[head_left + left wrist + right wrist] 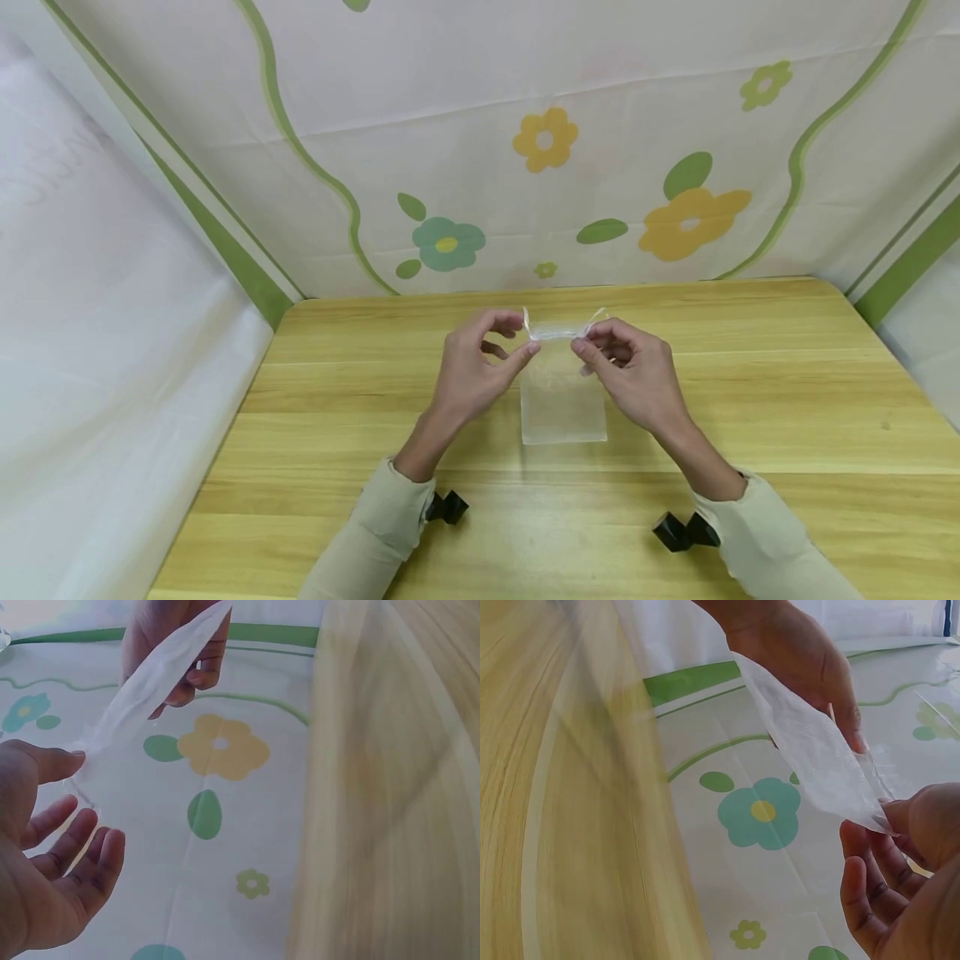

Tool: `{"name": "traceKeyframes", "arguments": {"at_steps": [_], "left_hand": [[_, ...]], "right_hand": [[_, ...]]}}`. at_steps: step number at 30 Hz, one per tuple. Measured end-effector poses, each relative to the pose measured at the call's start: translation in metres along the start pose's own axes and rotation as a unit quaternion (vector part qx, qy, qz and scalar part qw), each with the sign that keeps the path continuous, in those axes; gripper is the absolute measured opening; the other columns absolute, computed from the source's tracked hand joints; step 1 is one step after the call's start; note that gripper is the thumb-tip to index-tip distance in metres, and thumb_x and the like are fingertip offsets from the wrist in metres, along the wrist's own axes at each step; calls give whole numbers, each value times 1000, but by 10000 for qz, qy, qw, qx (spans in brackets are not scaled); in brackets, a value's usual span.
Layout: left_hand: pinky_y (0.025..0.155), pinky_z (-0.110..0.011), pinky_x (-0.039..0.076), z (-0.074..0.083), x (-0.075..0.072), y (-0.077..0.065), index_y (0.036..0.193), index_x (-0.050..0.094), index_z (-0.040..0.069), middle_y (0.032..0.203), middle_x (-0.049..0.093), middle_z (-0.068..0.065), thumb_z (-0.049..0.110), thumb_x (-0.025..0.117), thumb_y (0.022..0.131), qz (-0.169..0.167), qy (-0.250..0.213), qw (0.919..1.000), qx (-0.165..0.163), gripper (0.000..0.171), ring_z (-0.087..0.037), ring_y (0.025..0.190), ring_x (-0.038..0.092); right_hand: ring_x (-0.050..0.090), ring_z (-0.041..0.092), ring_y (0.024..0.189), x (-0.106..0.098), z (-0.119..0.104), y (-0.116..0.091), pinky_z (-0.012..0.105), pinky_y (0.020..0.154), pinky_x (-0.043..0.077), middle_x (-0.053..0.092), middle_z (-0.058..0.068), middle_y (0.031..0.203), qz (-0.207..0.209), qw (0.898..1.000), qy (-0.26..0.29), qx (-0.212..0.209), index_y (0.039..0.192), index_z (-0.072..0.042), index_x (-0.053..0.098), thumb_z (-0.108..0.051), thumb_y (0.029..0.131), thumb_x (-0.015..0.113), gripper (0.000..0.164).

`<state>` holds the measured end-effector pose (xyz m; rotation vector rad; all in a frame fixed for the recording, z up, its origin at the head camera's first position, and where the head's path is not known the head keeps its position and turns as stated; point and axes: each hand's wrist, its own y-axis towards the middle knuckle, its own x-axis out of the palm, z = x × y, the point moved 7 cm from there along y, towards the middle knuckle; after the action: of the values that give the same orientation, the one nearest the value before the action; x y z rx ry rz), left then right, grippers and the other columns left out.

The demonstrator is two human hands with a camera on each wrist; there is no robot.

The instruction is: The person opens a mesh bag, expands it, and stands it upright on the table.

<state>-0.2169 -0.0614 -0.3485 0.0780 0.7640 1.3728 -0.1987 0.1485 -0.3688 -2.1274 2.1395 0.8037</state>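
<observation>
A small sheer white drawstring pouch (564,408) hangs over the wooden table, its mouth upward, held up between the hands. White cord ends stick up at both top corners. At the right corner my right hand (637,371) pinches the mouth between thumb and forefinger; the right wrist view shows the pouch (810,742) edge-on with its corner in that hand (919,855). My left hand (476,362) has its thumb tip at the left corner. In the left wrist view, a gap shows between this hand's (52,847) thumb and its loosely bent fingers, beside a thin cord.
The wooden table (337,467) reaches back to a white cloth backdrop (465,108) printed with flowers. White cloth (97,333) also hangs along the left side. Black wrist mounts (450,507) stick out from both beige sleeves (375,525).
</observation>
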Motion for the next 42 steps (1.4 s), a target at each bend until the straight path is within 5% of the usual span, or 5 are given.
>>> {"name": "traceKeyframes", "arguments": {"at_steps": [7, 14, 30, 42], "left_hand": [[92, -42, 63, 13, -8, 0, 121, 73, 0, 120, 73, -16, 10, 88, 88, 282, 500, 9929, 1038, 38, -30, 115, 69], [92, -37, 63, 16, 1, -1, 120, 74, 0, 116, 78, -14, 8, 85, 93, -203, 631, 9870, 1466, 30, -27, 110, 73], [78, -31, 66, 9, 3, 0, 118, 74, 2, 111, 79, -11, 8, 76, 100, -734, 1035, 9855, 1129, 19, -21, 96, 78], [78, -29, 66, 6, 14, -3, 122, 74, 3, 108, 80, -10, 9, 76, 101, -1233, 806, 9841, 991, 22, -18, 92, 78]], "right_hand": [[73, 8, 67, 3, 3, -1, 24, 59, 59, 79, 11, 89, -40, 10000, -59, -44, 103, -8, 75, -18, 103, 74, 10], [73, 10, 69, 8, 4, -2, 25, 60, 60, 79, 10, 89, -156, 9999, 8, 55, 103, -9, 76, -20, 104, 74, 12], [69, -1, 83, -13, -4, 3, 13, 71, 59, 77, 6, 96, 156, 9977, -621, -245, 113, -10, 78, -19, 97, 82, 19], [69, 22, 106, -5, -13, 1, 18, 89, 56, 75, 1, 115, -73, 9880, -891, -1257, 114, -13, 78, -7, 87, 89, 30]]}}
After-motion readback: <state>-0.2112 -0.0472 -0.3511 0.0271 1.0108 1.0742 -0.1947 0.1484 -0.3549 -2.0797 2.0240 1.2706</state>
